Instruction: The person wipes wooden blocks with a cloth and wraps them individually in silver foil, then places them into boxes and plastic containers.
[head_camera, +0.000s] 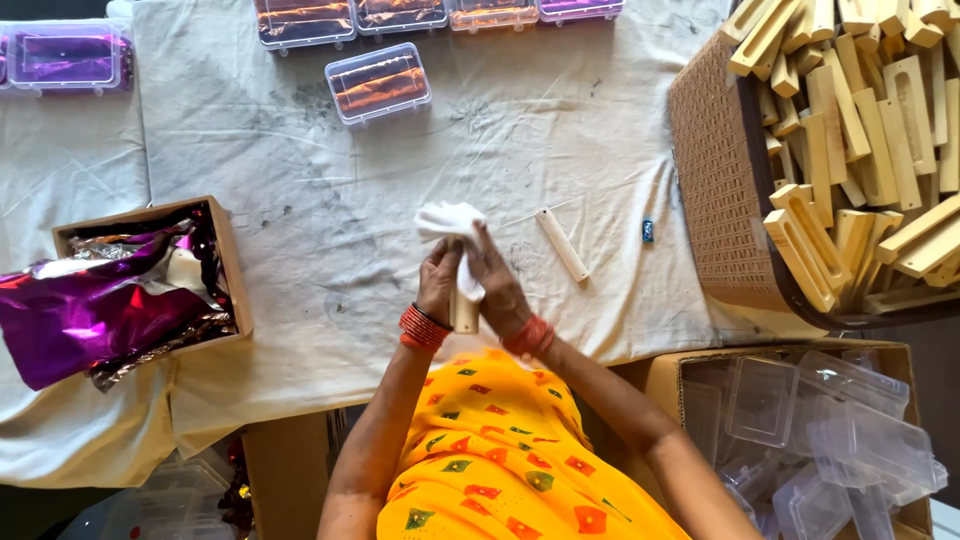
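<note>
**2 hands, 1 wooden piece, 1 white cloth**

2 hands meet at the near edge of the table covered in grey-white fabric (300, 200). The left hand (438, 285) and right hand (500, 290) close from either side around a short pale wooden block (464, 312), held upright between the palms, seemingly so a crumpled white cloth (452, 222) can be drawn along it. Both sets of fingers are curled in, pressing cloth and block together; neither hand is spread. The cloth bunches above the fingertips and trails down between the hands.

Just to the right lies 1 loose pale wooden stick (562, 244), with a small blue object (647, 231) beyond it. A brown woven plastic basket (720, 170), heaped with similar pale wooden pieces (860, 130), sits within reach on the right. On the left, a shallow cardboard box (232, 262) holds crumpled purple foil (80, 320). Clear plastic lidded cases (378, 83) with foil inside line the far edge, and empty clear cases (830, 420) fill a carton at lower right.
</note>
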